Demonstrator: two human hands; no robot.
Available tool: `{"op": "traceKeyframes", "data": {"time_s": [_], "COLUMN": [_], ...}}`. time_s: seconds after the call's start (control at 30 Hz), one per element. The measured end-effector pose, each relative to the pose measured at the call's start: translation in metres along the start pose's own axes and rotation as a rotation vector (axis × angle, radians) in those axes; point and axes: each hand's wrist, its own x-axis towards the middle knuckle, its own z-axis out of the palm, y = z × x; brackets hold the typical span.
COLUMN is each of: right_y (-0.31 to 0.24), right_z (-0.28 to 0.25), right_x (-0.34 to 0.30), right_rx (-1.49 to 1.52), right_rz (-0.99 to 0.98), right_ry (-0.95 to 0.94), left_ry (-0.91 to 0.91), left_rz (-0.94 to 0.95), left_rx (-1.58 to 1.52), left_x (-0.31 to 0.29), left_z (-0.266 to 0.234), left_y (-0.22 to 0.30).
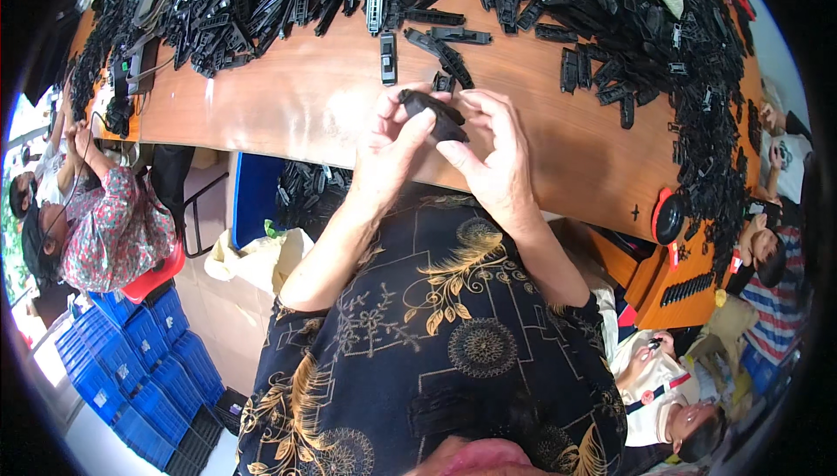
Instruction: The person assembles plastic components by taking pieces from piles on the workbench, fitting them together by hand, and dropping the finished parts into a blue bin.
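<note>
Above the table's near edge, my left hand (390, 132) is closed on a small dark black plastic part (445, 120), pinched between thumb and fingers. Its exact kind is hard to make out. My right hand (497, 145) curves around the part's other side, fingers and thumb apart. The thumb tip is close to the part's lower end; whether it touches I cannot tell. Just beyond my fingertips, a small black piece (444, 82) sits on the table. Slim black plastic housings (449, 56) lie a little farther off, one of them upright in the view (388, 57).
Heaps of black plastic parts (253, 5) cover the far side of the wooden table (296, 92) and run down its right side (697, 127). A red-and-black round object (669, 217) is at the right edge. Blue crates (139, 363) stand lower left. Other people (122, 223) sit on both sides.
</note>
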Motion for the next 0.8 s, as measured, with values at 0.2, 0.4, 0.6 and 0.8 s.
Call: {"op": "traceKeyframes", "data": {"time_s": [0.2, 0.4, 0.6, 0.8], "right_y": [0.002, -0.002, 0.014, 0.072], "right_z": [0.006, 0.000, -0.022, -0.096], "right_x": [0.000, 0.008, 0.017, 0.054], "right_rx": [0.542, 0.194, 0.262, -0.909], "right_rz": [0.469, 0.339, 0.417, 0.032], "right_ry": [-0.276, -0.196, -0.231, -0.110], "left_ry": [-0.116, -0.064, -0.083, 0.086], "left_rz": [0.058, -0.003, -0.059, -0.090], "left_rx": [0.156, 0.047, 0.073, 0.085], "left_x": [-0.001, 0.008, 0.021, 0.031], "left_z": [-0.007, 0.001, 0.006, -0.029], "left_y": [0.007, 0.004, 0.005, 0.030]}}
